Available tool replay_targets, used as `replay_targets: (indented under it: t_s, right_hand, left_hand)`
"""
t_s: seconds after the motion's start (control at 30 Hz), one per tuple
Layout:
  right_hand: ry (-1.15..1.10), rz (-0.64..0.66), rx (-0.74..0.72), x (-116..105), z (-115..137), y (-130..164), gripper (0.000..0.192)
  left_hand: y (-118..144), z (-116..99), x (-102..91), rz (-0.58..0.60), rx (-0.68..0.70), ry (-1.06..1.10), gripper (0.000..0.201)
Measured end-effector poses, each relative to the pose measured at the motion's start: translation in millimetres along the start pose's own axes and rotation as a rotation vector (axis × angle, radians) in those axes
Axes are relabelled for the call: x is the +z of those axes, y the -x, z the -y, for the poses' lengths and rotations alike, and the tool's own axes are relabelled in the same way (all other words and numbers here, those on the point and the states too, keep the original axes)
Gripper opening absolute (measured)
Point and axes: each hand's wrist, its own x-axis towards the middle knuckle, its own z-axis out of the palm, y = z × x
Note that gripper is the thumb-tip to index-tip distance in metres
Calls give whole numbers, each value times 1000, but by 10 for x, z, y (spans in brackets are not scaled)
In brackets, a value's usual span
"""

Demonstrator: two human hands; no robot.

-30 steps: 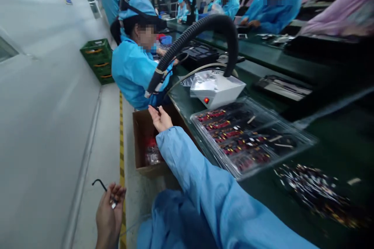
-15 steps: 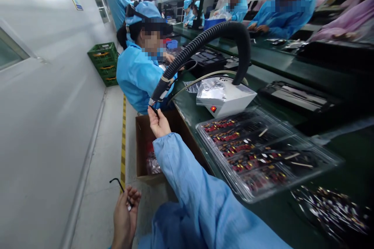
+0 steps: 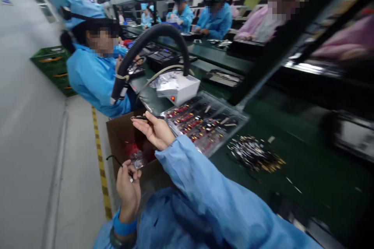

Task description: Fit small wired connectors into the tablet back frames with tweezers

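Head view: the right hand [image 3: 156, 130] pinches a thin black cable piece [image 3: 143, 117] under the black hose nozzle [image 3: 118, 92], above the cardboard box [image 3: 122, 140], while the left hand [image 3: 128, 188] pinches another bent black wire [image 3: 114, 159] beside the green tabletop [image 3: 292, 171].

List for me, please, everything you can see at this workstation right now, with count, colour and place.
corrugated hose: one, black, arching from the white box down toward the aisle
white box: one, red light on its front, on the bench
clear tray: one, holding red and black parts, at the bench edge
loose parts: one pile, dark and gold, on the green bench
cardboard box: one, brown, on the floor
crates: a stack, green, by the wall
co-workers: several, mostly in blue coats, along the line
thin black piece: one, pinched in the right hand
bent black wire: one, in the left hand
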Motion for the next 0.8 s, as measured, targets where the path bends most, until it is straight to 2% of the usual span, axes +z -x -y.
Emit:
replay_targets:
  t_s: [0.1, 0.17, 0.23, 0.3, 0.33, 0.4, 0.47, 0.57, 0.67, 0.8]
  right_hand:
    - [114, -27, -193, -138, 455, 820, 28]
    - [254, -109, -359, -342, 712, 1501, 27]
    - [416, -321, -594, -646, 892, 2210, 18]
    - [522, -637, -928, -1025, 996, 2853, 20]
    - [556, -788, -1053, -1226, 1026, 3121, 25]
    - [605, -1046, -1156, -1618, 1050, 3509, 30]
    - [714, -1206, -1125, -1952, 1041, 3692, 34]
    - [996, -1302, -1015, -2282, 1014, 3705, 35]
    - [1134, -1319, -956, -2424, 1016, 3644, 33]
    - [1179, -1317, -922, -2451, 1034, 3657, 30]
  left_hand:
    - [214, 100, 487, 233, 43, -6, 29]
    - [440, 180, 766, 395, 41, -6, 30]
    - [693, 262, 980, 580, 25, -7, 27]
    - [939, 342, 1133, 798, -58, -41, 24]
    - [1055, 381, 1194, 910, -138, -79, 23]
    - [1270, 461, 1300, 1110, -354, -171, 23]
    - [1469, 538, 1399, 1250, -559, -244, 24]
    - [1725, 638, 1532, 1355, -756, -331, 25]
    - [1889, 713, 1621, 1397, -835, -404, 23]
    - [1957, 780, 1664, 1423, -845, -455, 22]
